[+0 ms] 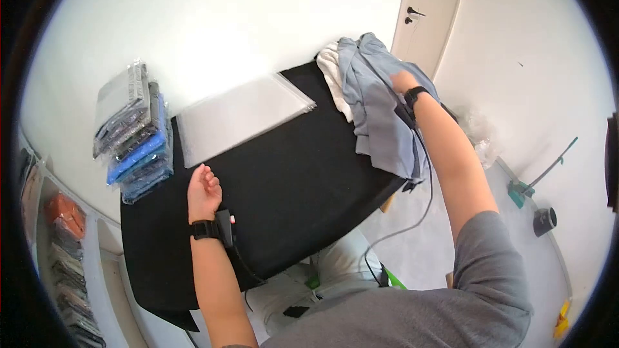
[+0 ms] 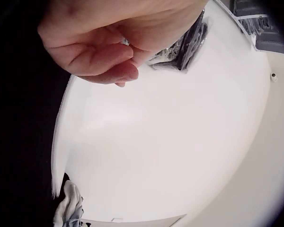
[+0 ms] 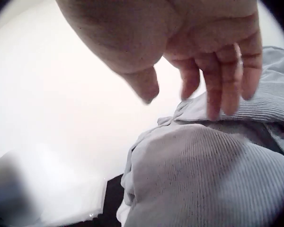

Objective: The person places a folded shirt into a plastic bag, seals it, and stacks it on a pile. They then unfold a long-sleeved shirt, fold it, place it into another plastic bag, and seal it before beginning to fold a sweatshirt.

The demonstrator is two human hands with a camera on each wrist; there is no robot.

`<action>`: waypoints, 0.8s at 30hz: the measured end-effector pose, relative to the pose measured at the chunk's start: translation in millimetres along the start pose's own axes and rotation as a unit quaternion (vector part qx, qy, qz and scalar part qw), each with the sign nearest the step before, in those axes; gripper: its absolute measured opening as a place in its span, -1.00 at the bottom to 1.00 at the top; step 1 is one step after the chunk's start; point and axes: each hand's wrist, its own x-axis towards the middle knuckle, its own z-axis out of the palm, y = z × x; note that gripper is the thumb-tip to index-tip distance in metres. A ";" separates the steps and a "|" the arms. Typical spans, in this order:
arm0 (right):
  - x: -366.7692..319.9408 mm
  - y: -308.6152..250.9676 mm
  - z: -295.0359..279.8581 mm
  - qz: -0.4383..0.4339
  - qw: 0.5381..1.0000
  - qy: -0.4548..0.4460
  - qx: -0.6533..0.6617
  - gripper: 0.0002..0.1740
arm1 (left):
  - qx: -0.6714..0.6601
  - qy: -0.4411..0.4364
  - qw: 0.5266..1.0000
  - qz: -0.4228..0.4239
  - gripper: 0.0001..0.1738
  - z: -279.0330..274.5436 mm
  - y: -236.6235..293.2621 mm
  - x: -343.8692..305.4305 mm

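Observation:
My right hand (image 1: pixel 404 82) reaches over a heap of grey-blue garments (image 1: pixel 380 96) at the table's far right end. In the right wrist view its fingers (image 3: pixel 213 90) hang down loosely with the thumb apart, fingertips right at the ribbed cloth (image 3: pixel 199 175), nothing gripped. A white garment (image 1: pixel 332 74) lies beside the grey-blue ones. My left hand (image 1: pixel 205 190) is over the black-covered table, palm side up, fingers loosely curled and holding nothing. It is near the front corner of a stack of flat clear plastic bags (image 1: pixel 242 116).
On the left of the black tablecloth (image 1: pixel 277 187) stands a tall pile of folded clothes in clear plastic (image 1: pixel 138 132). A shelf (image 1: pixel 97 251) with more packed clothes is at the lower left. A cable (image 1: pixel 412 225) hangs from my right wrist. A broom (image 1: pixel 548 174) leans at the right wall.

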 end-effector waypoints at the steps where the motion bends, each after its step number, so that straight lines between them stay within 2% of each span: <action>1: -18.9 -13.0 -14.0 0.034 0.997 -0.032 0.059 -0.57 | 0.006 -0.010 1.000 -0.003 -0.82 1.0 -0.2 -1.2; 2: -33.1 -22.4 -19.1 0.068 0.989 -0.062 0.118 -0.49 | 0.013 -0.021 1.000 -0.004 -0.82 2.1 -0.4 -2.4; 4: -46.5 -35.7 0.6 0.016 0.994 0.074 0.073 -0.40 | 0.007 -0.021 1.000 -0.007 -0.83 -1.2 -2.4 -2.2; 6: -54.3 -61.4 5.5 -0.062 0.985 0.148 0.065 -0.45 | 0.017 -0.017 1.000 0.009 -0.83 -4.9 -1.2 2.6; 8: -46.1 -85.7 17.8 -0.135 0.983 0.113 0.055 -0.50 | 0.012 -0.015 1.000 0.016 -0.83 -5.9 -2.6 3.7; 10: -46.5 -111.7 33.3 -0.089 0.989 0.118 0.008 -0.50 | 0.006 0.007 1.000 0.026 -0.83 -1.9 -3.2 1.4; 12: -58.3 -134.6 27.3 -0.026 0.995 0.078 -0.049 -0.61 | -0.004 -0.002 1.000 0.017 -0.85 0.3 -1.1 -4.0; 13: -33.8 -134.0 49.4 -0.004 0.994 0.078 -0.074 -0.43 | 0.002 -0.006 1.000 0.015 -0.85 0.0 -0.3 -5.2; 15: -25.7 -142.5 55.9 0.044 0.993 0.074 -0.085 -0.68 | 0.010 -0.009 1.000 0.009 -0.85 0.0 -0.1 -4.3; 16: -25.5 -144.7 55.3 0.064 0.992 0.068 -0.084 -0.69 | 0.010 -0.008 1.000 0.004 -0.85 -0.1 -0.6 -3.0; 18: -20.1 -144.3 56.5 0.063 0.991 0.056 -0.107 -0.69 | 0.013 -0.012 1.000 -0.004 -0.84 1.3 -0.6 -1.9; 20: -9.9 -136.4 58.2 0.064 0.991 0.087 -0.086 -0.67 | 0.013 -0.007 1.000 -0.008 -0.84 6.3 0.3 -4.2; 22: -5.8 -124.3 41.8 0.040 0.993 0.086 0.076 -0.68 | 0.012 -0.014 1.000 -0.012 -0.84 6.8 1.5 -5.6; 24: 22.8 -95.0 11.6 -0.133 0.981 0.106 -0.091 -0.70 | 0.002 -0.029 0.999 -0.016 -0.85 7.1 0.0 -4.0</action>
